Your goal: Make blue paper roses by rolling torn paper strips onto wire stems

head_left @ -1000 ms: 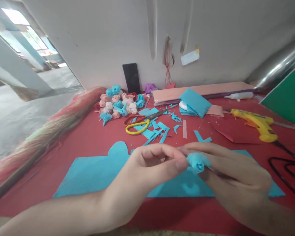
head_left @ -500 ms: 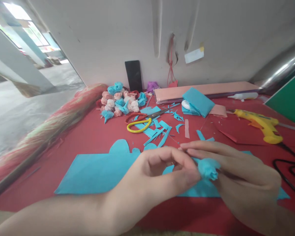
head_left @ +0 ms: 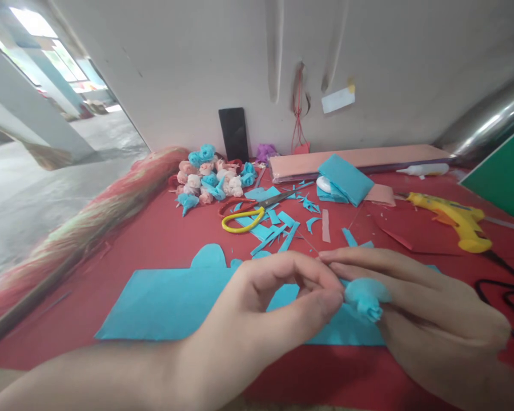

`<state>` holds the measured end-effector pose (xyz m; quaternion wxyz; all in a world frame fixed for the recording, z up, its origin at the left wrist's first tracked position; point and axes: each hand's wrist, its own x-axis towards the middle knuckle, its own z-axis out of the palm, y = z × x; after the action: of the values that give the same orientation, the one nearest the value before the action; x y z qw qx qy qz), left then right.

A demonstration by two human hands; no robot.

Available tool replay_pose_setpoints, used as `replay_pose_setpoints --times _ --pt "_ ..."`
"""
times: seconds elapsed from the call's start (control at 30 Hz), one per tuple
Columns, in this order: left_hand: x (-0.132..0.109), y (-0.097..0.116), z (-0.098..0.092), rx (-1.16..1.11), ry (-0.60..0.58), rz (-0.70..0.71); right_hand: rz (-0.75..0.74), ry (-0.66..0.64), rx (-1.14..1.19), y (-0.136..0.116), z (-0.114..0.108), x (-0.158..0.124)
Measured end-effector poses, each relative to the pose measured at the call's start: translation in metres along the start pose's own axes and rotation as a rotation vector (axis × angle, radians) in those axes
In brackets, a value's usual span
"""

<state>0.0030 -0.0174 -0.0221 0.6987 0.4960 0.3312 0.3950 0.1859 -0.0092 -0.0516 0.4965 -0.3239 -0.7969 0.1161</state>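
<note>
A small light-blue crepe paper flower (head_left: 365, 301) is held between my two hands, its ruffled tip facing me. My left hand (head_left: 268, 311) pinches the flower's base between thumb and forefinger. From the other side, the fingers of my right hand (head_left: 439, 311) close on it, partly hidden behind the flower. A fine thread seems to run from the right fingertips toward the scraps. Beneath both hands lies a long blue crepe paper sheet (head_left: 167, 299), with rounded blue petal pieces (head_left: 208, 257) along its far edge.
Scissors (head_left: 244, 220) lie among blue paper scraps (head_left: 288, 234). Finished paper flowers (head_left: 208, 180) pile at the back left near a black phone (head_left: 233, 134). To the right are a yellow glue gun (head_left: 449, 214) with its cord, folded blue paper (head_left: 346, 178) and a white bottle (head_left: 426, 169).
The flower has turned slightly, so its outer petal shows as a wider curved flap. My right hand has shifted a little right and down; the left fingertips have drawn slightly left.
</note>
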Motion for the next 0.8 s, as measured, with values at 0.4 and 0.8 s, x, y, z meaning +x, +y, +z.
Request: replay_pose_setpoints --times 0.4,0.8 --pt "0.004 0.009 0.000 -0.039 -0.025 -0.089 -0.239 0.001 -0.208 -0.001 -0.004 0.014" --pt "0.018 0.023 -0.006 0.189 -0.069 -0.174 -0.244 -0.024 -0.210 -0.005 -0.004 0.012"
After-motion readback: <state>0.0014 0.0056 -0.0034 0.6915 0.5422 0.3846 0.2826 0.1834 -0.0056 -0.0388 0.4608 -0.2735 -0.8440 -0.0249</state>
